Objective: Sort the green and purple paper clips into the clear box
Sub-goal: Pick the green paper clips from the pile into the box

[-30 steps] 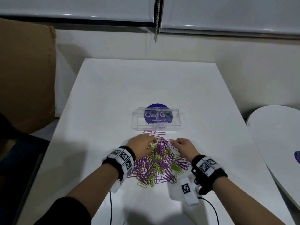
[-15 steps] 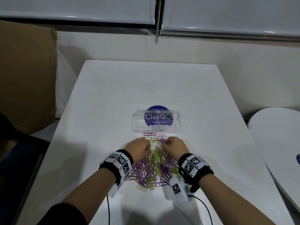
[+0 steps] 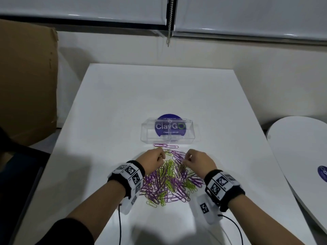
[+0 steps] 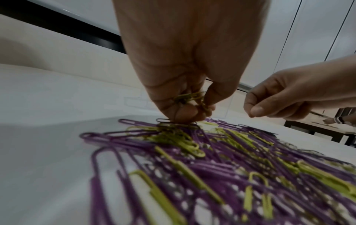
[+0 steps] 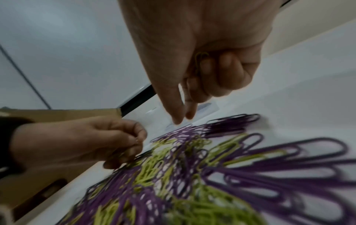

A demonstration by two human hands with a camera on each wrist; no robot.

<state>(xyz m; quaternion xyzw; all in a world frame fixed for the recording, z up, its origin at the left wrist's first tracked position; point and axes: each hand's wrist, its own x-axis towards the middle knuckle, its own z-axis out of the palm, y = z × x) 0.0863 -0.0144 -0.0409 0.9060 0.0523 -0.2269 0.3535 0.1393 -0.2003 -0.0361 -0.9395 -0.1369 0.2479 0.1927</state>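
Note:
A heap of green and purple paper clips point(image 3: 169, 181) lies on the white table point(image 3: 141, 94), in front of the clear two-compartment box point(image 3: 168, 131). The box stands on a purple sticker, and I see no clips in it. My left hand point(image 3: 160, 156) is at the heap's far left edge; its curled fingers pinch a small bunch of green clips point(image 4: 189, 97). My right hand point(image 3: 186, 159) hovers over the far right edge. It keeps a green clip point(image 5: 201, 60) under its curled fingers, while thumb and forefinger point(image 5: 176, 115) point down at purple clips point(image 5: 231, 121).
Two purple clips point(image 3: 165, 145) lie apart, just in front of the box. A big cardboard box point(image 3: 26, 85) stands left of the table and a round white table point(image 3: 300, 147) on the right. Wrist-camera cables trail near the front edge.
My right hand has shifted left, closer to the left hand, over the heap's far edge. The left hand has stayed in about the same spot.

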